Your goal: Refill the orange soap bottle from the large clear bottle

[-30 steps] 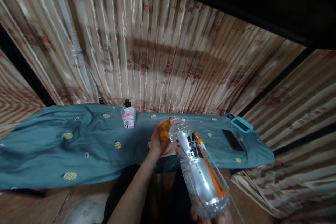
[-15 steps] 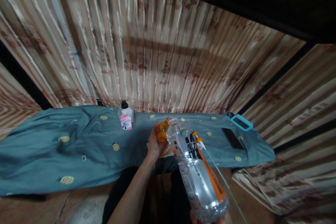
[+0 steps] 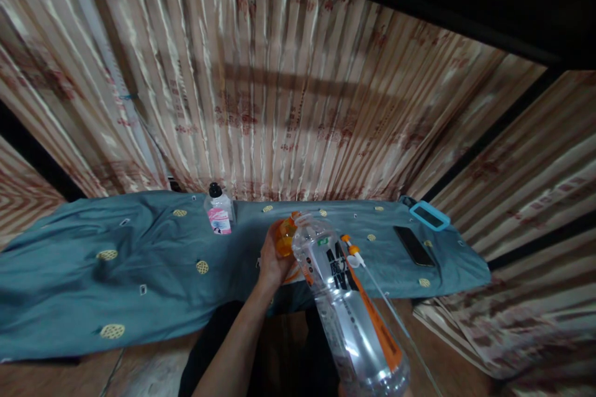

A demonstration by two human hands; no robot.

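Observation:
My left hand (image 3: 271,262) is wrapped round a translucent orange bottle (image 3: 285,237) above the cloth. A large clear plastic bottle (image 3: 347,310) with a silver, black and orange label tilts across the middle, its neck against the orange bottle's top. Whether the two mouths touch, I cannot tell. My right hand (image 3: 341,391) supports the clear bottle's base at the lower edge of the view; most of it is hidden. Right of the clear bottle lies an orange and white spray nozzle (image 3: 354,251) with a long thin tube (image 3: 384,296) reaching past the cloth edge.
A teal pineapple-print cloth (image 3: 158,254) covers the long surface. On it stand a black-capped bottle with a pink label (image 3: 220,214), a dark phone (image 3: 413,246) and a blue-framed object (image 3: 429,216). Striped curtains (image 3: 279,74) hang behind and at the right, with dark frame bars.
The view has shifted slightly. The clear bottle sits a little lower in the picture, and less of my right hand shows. Both hands keep their holds.

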